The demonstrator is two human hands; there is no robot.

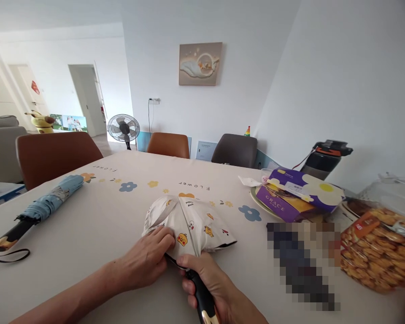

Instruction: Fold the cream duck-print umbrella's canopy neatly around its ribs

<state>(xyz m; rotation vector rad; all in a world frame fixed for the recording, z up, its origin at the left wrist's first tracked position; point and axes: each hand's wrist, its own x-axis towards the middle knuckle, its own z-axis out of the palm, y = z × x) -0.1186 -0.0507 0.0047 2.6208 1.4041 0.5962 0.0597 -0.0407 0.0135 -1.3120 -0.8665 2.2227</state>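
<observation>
A white folding umbrella (pixel 189 222) printed with small cartoon ducks lies loosely collapsed on the table in front of me. My right hand (pixel 211 281) is wrapped round its black handle, whose gold end points toward me. My left hand (pixel 146 261) pinches the umbrella's fabric at its left side, fingers pressed together on a fold. A second umbrella (pixel 45 204), light blue and rolled tight, with a black handle and wrist loop, lies at the left of the table, away from both hands.
The table wears a cream cloth (pixel 114 211) with flower prints. At the right stand a purple box (pixel 292 193) on a plate, a clear tub of biscuits (pixel 380 249), a black kettle (pixel 326 157). Chairs (pixel 56 155) surround the table; a fan (pixel 123 128) stands beyond.
</observation>
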